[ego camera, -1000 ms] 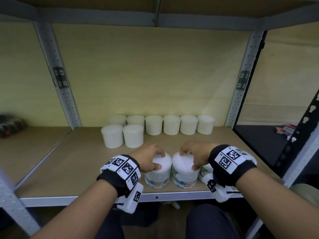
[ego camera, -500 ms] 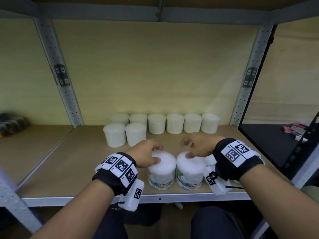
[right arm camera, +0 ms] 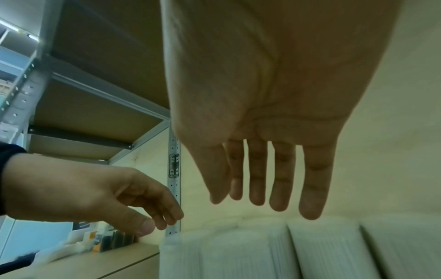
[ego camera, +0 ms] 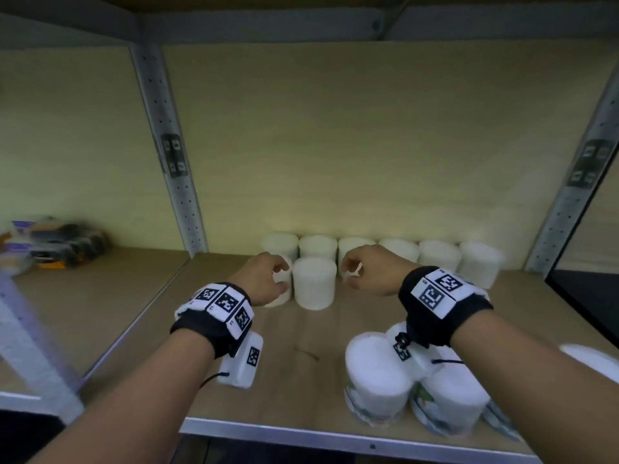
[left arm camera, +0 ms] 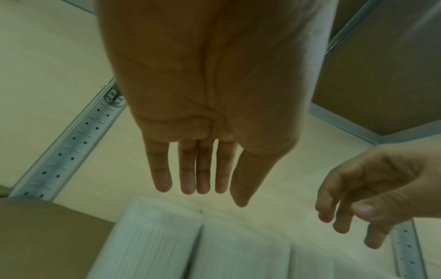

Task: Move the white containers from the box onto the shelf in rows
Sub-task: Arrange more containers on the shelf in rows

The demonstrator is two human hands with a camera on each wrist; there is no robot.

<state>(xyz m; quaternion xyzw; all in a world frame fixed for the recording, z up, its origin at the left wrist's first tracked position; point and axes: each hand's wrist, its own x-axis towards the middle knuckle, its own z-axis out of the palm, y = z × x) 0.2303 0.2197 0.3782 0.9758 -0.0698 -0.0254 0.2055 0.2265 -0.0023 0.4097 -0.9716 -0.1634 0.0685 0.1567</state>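
Several plain white containers (ego camera: 438, 256) stand in a row at the back of the wooden shelf (ego camera: 301, 370). In front of them is a second row: one container (ego camera: 315, 283) in full view and another (ego camera: 284, 298) partly hidden behind my left hand (ego camera: 281, 272). My right hand (ego camera: 351, 269) hovers just right of that row. Both hands hold nothing; the wrist views show the left fingers (left arm camera: 203, 169) and right fingers (right arm camera: 262, 179) hanging straight above white containers (left arm camera: 155, 236). Two labelled white containers (ego camera: 378, 380) (ego camera: 449, 403) stand at the shelf's front right, under my right wrist.
Perforated metal posts (ego camera: 174, 169) (ego camera: 582, 169) frame the bay. Mixed items (ego camera: 57, 242) lie in the neighbouring bay on the left. A dark surface (ego camera: 586, 296) lies to the right. The metal front edge (ego camera: 301, 430) runs below my forearms.
Both hands have let go of the two labelled containers at the front edge and moved back toward the second row. The view has shifted closer and to the left.
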